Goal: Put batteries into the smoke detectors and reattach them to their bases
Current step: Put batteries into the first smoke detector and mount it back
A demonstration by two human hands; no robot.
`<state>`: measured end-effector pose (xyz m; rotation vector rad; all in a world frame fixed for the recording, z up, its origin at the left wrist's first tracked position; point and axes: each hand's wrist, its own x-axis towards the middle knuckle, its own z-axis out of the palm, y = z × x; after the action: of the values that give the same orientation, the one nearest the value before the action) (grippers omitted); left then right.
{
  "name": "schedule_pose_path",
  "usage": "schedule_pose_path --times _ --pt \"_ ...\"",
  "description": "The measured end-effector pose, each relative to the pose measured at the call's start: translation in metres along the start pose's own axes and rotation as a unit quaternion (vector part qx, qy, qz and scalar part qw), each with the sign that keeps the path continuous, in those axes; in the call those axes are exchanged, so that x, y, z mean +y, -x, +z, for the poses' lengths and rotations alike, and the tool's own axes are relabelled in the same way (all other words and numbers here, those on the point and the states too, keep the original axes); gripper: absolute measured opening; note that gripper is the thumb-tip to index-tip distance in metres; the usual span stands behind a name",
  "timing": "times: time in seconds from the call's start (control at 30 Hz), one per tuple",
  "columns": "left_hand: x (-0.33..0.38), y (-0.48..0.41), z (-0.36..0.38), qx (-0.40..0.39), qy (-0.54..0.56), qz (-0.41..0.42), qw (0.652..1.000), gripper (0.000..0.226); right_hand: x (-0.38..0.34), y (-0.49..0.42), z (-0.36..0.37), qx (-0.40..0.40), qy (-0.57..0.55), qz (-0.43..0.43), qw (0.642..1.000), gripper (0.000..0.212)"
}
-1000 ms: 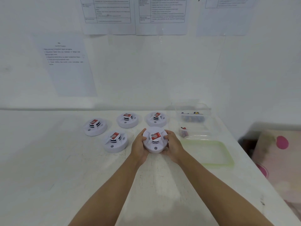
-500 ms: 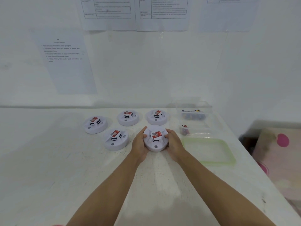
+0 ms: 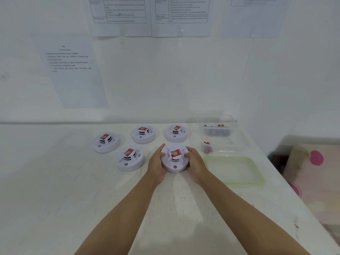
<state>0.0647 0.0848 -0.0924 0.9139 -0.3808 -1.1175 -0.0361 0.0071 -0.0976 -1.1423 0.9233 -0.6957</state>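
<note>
A round white smoke detector (image 3: 174,161) with a red sticker on top sits on the white table between my hands. My left hand (image 3: 156,163) grips its left rim and my right hand (image 3: 195,162) grips its right rim. Several more white detectors stand on the table: one just left (image 3: 130,159), one far left (image 3: 106,142), and two at the back (image 3: 143,134) (image 3: 176,133). A clear plastic box (image 3: 218,128) at the back right holds batteries.
A second clear container (image 3: 219,147) with a few small items stands in front of the battery box. A green-rimmed clear lid (image 3: 235,171) lies right of my right hand. The table's right edge runs diagonally past it. Printed sheets hang on the wall.
The held detector has turned a little between my hands and sits slightly farther from me on the table. The other detectors have not moved.
</note>
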Motion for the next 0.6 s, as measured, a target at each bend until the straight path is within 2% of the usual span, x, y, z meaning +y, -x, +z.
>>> schedule_pose_path --times 0.4,0.6 --pt "-0.004 -0.01 -0.009 0.012 -0.005 -0.005 1.0 0.047 0.003 0.002 0.0 0.003 -0.004 -0.015 1.0 0.053" --pt "-0.004 -0.011 -0.009 0.023 -0.027 -0.008 0.999 0.047 -0.002 0.01 0.001 0.007 -0.002 -0.022 1.0 0.036"
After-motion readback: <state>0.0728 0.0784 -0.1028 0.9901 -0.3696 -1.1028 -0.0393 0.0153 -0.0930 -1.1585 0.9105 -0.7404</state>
